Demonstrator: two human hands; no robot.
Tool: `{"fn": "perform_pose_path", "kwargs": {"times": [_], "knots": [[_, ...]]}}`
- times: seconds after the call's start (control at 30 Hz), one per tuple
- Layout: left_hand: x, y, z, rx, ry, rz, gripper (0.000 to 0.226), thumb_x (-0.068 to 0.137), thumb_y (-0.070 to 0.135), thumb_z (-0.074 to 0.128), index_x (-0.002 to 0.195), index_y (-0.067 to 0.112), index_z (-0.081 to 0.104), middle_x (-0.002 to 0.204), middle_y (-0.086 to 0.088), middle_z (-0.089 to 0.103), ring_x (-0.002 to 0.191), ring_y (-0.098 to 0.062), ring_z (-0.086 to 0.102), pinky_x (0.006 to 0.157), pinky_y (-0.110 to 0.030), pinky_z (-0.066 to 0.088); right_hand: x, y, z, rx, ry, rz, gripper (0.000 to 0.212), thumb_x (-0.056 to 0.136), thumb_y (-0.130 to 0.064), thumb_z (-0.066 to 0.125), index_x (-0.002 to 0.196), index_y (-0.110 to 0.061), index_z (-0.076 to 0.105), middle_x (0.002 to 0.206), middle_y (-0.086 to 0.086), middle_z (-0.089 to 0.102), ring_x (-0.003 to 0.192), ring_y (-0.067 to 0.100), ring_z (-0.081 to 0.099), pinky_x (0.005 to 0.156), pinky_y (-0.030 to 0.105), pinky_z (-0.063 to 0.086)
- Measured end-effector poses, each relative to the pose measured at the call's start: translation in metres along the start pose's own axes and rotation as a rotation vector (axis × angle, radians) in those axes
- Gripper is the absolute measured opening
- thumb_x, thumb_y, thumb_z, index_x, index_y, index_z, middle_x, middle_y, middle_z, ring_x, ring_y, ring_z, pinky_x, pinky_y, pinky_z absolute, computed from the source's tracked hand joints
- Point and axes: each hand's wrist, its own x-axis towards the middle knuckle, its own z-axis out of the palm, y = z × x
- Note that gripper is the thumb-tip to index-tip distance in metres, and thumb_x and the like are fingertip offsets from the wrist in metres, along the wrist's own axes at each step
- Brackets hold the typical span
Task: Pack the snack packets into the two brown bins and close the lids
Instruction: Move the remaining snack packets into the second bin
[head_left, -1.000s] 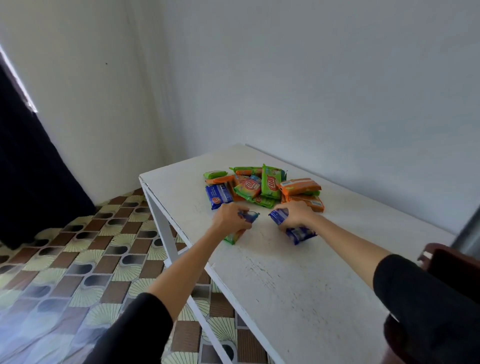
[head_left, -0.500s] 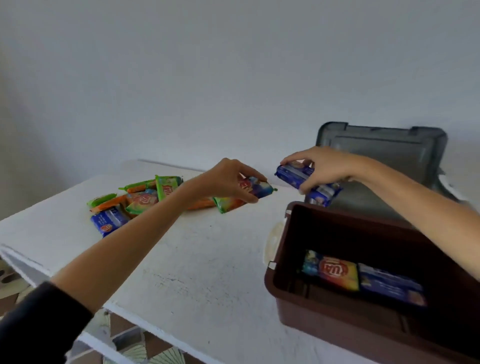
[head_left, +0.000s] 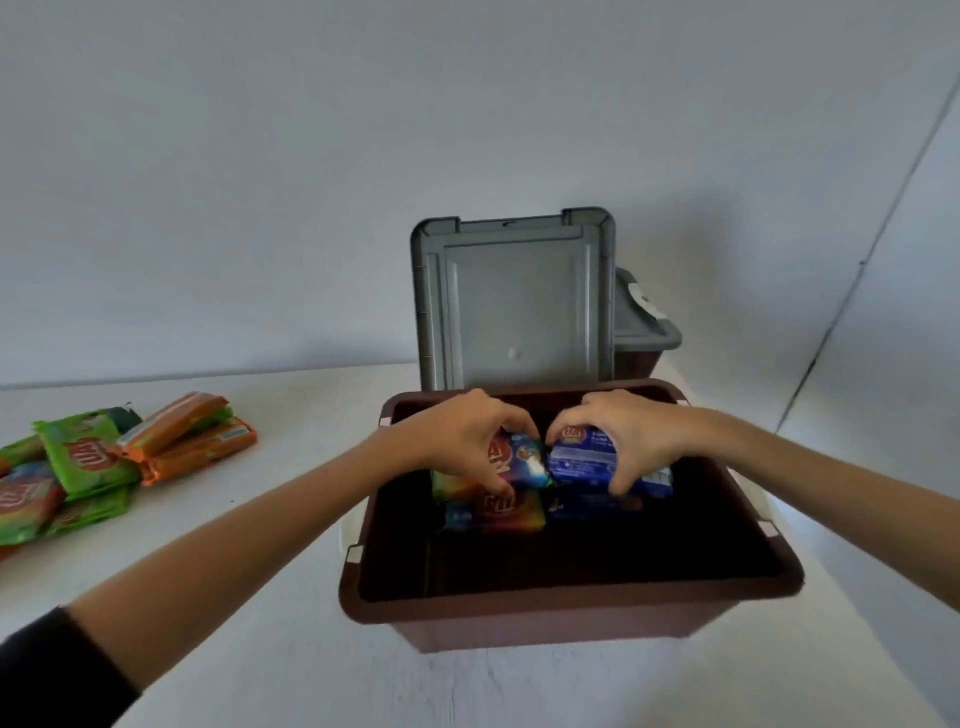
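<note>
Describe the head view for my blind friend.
Inside an open brown plastic bin, the left hand grips a multicoloured snack packet, the right hand a blue packet. Its grey lid stands upright behind; green and orange packets lie on the white table.

One head-worn wide-angle view looks forward and down from the near side of the surface (head_left: 291, 649), close over the open brown bin (head_left: 571, 592), facing the wall (head_left: 260, 182), with left hand (head_left: 462, 441) and right hand (head_left: 623, 436) near mid-frame

You face a plain pale grey wall (head_left: 260, 182) in soft, even light. A white, faintly scuffed worktop (head_left: 291, 649) meets it, and a thin dark seam (head_left: 860, 267) slants down its right side.
</note>
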Motion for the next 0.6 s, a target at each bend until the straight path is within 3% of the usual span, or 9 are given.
{"fn": "perform_pose_path", "kwargs": {"times": [0.27,0.43,0.6], "knots": [[0.024,0.000,0.038,0.296,-0.070,0.035,0.061,0.074,0.039,0.072,0.127,0.014,0.053,0.119,-0.003,0.060,0.108,-0.019,0.052,0.092,-0.034,0.044,0.017,0.008,0.050,-0.185,0.084,-0.001,0.082,0.068,-0.013,0.078,0.139,-0.021,0.036,0.133,0.003,0.047,0.122,0.023,0.046,0.092,0.032,0.042],[0.025,0.000,0.042,0.366,-0.133,0.043,0.075,0.067,0.045,0.076,0.129,0.013,0.050,0.126,-0.003,0.053,0.113,-0.020,0.051,0.094,-0.036,0.045,0.021,0.010,0.049,-0.164,0.123,-0.039,0.070,0.068,-0.013,0.078,0.132,-0.019,0.049,0.129,0.003,0.053,0.118,0.021,0.051,0.095,0.032,0.045],[0.024,0.005,0.048,0.465,-0.114,0.089,0.074,0.074,0.026,0.074,0.134,0.007,0.036,0.136,-0.008,0.033,0.119,-0.023,0.040,0.094,-0.032,0.042,0.020,0.005,0.052,-0.182,0.160,-0.024,0.054,0.075,-0.009,0.070,0.126,-0.020,0.055,0.120,0.006,0.052,0.107,0.027,0.056,0.087,0.036,0.047]]}}
